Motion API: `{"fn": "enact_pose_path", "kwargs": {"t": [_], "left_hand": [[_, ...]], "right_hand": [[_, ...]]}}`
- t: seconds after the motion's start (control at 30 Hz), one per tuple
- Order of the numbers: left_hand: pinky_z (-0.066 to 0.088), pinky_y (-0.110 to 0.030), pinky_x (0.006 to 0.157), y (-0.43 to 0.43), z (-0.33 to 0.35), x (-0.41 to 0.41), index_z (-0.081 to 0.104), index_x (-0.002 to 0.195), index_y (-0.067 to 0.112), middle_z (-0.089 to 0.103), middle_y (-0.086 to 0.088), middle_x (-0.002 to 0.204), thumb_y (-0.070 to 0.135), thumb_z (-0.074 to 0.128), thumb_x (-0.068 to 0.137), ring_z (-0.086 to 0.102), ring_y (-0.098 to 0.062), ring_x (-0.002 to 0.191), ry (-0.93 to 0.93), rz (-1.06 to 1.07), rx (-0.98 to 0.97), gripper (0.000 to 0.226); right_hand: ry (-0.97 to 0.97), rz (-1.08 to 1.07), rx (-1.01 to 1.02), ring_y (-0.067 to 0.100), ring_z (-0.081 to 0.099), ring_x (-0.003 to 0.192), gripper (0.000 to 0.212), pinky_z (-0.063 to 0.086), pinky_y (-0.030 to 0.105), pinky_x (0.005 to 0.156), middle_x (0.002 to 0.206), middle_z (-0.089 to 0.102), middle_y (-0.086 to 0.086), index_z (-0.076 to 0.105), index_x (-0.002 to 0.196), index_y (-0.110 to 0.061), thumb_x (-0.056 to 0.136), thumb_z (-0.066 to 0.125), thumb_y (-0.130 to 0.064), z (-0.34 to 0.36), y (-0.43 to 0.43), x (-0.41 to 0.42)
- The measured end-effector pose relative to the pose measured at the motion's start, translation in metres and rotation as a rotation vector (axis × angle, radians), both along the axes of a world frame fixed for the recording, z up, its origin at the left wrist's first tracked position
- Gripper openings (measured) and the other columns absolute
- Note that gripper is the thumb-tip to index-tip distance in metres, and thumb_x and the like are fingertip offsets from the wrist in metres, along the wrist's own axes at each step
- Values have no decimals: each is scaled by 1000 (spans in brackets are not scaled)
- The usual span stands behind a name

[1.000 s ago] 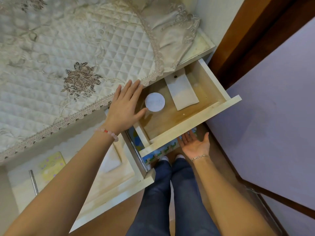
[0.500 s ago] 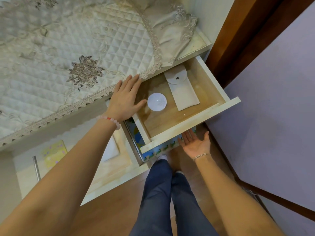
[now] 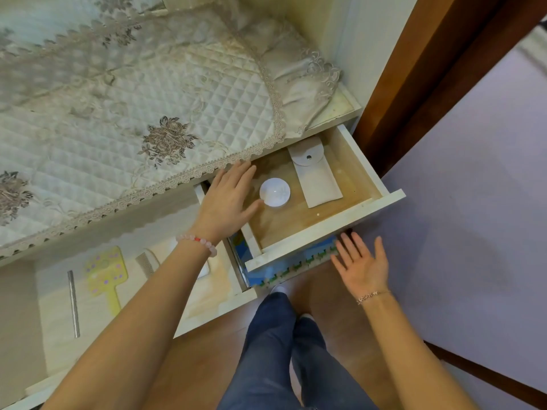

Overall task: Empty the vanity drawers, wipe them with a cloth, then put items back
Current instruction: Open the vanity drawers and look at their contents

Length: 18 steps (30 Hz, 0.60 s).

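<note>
The drawer (image 3: 325, 232) has slid further out. The snap flap of the white pouch (image 3: 318, 179), tucked under the counter (image 3: 340, 110) a second ago, is now in full view. The left hand (image 3: 228, 199) has pushed in off the lace edge toward the round white case (image 3: 275, 192).

Head view, the only one we get. The case sits on the drawer floor, left of centre. The pouch lies flat near it on the right, and the two are apart. Left grip is spread, fingers straight, palm down over the drawer's left corner, thumb tip right at the case's rim; nothing pinched yet. The forearm reaches in long from the lower left.

The right hand (image 3: 362, 266) is palm up with fingers fanned, its fingertips at the underside of the drawer front. Touching or not, can't tell.

This looks like the emptying stage, with the case first to go. It is best done by closing thumb and fingers round the rim and lifting straight up, clear of the lace overhang, while the right hand steadies the front so the drawer doesn't run.

To the left a wider drawer (image 3: 216, 306) stands open, holding a yellow brush (image 3: 103, 272), a comb (image 3: 146, 263) and a metal rod (image 3: 73, 303).
</note>
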State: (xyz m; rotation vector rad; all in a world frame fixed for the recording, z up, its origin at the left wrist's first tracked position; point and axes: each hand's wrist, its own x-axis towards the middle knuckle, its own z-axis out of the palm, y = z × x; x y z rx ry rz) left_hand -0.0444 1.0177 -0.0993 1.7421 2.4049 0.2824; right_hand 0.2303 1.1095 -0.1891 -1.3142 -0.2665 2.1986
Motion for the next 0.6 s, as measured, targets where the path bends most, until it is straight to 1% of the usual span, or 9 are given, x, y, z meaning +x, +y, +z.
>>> {"fn": "enact_pose_path", "kwargs": {"t": [0.1, 0.17, 0.23, 0.3, 0.33, 0.4, 0.43, 0.53, 0.6], "left_hand": [[12, -40, 117, -9, 16, 14, 31, 143, 9, 31, -8, 150, 42, 48, 92, 23, -21, 140, 12, 5, 41, 63], [15, -40, 116, -17, 28, 24, 35, 141, 10, 38, -8, 146, 42, 49, 92, 31, -22, 137, 21, 26, 76, 60], [21, -40, 114, -26, 39, 35, 40, 138, 10, 46, -8, 140, 41, 50, 92, 39, -23, 131, 34, 50, 117, 57], [26, -40, 111, -33, 50, 45, 44, 135, 10, 51, -6, 134, 40, 51, 92, 44, -23, 126, 45, 79, 156, 53], [28, -40, 109, -37, 54, 50, 46, 134, 11, 53, -6, 132, 40, 50, 92, 46, -23, 124, 49, 94, 166, 51], [30, -40, 108, -44, 61, 59, 48, 132, 11, 55, -5, 129, 39, 50, 92, 48, -23, 122, 52, 118, 176, 49], [30, -40, 107, -48, 64, 63, 49, 131, 11, 56, -5, 128, 39, 50, 92, 49, -23, 121, 53, 127, 183, 48], [31, -39, 106, -57, 70, 71, 50, 130, 12, 56, -3, 128, 39, 50, 92, 49, -21, 121, 57, 141, 193, 47], [31, -39, 107, -63, 72, 72, 48, 131, 13, 55, -2, 129, 41, 48, 93, 48, -20, 122, 52, 152, 187, 47]], "right_hand": [[-128, 186, 281, 12, 53, 117, 54, 43, 33, 94, 129, 56, 0, 46, 133, -22, 91, 37, -55, 36, 9, 1], [-226, 310, 495, 7, 54, 115, 42, 44, 26, 90, 125, 58, -5, 50, 127, -26, 93, 39, -48, 60, 13, -2], [-325, 398, 719, -2, 52, 113, 31, 42, 14, 86, 116, 59, -17, 55, 120, -28, 94, 43, -40, 82, 16, -7], [-440, 498, 960, -13, 48, 109, 32, 40, 5, 82, 112, 55, -26, 53, 124, -27, 94, 47, -38, 101, 20, -11], [-498, 543, 1065, -12, 48, 109, 35, 40, 6, 84, 115, 55, -24, 50, 126, -29, 93, 48, -39, 109, 22, -12], [-601, 595, 1247, -2, 49, 114, 39, 40, 18, 92, 121, 54, -18, 48, 129, -29, 92, 48, -42, 123, 25, -14], [-639, 609, 1331, 1, 48, 116, 41, 40, 23, 92, 122, 53, -17, 47, 129, -29, 91, 47, -45, 128, 26, -15], [-744, 658, 1512, 2, 45, 117, 48, 38, 24, 90, 127, 51, -14, 45, 131, -30, 90, 42, -54, 139, 28, -16], [-801, 692, 1588, 3, 43, 118, 49, 36, 24, 90, 131, 50, -11, 43, 131, -31, 90, 40, -55, 141, 27, -17]]}}
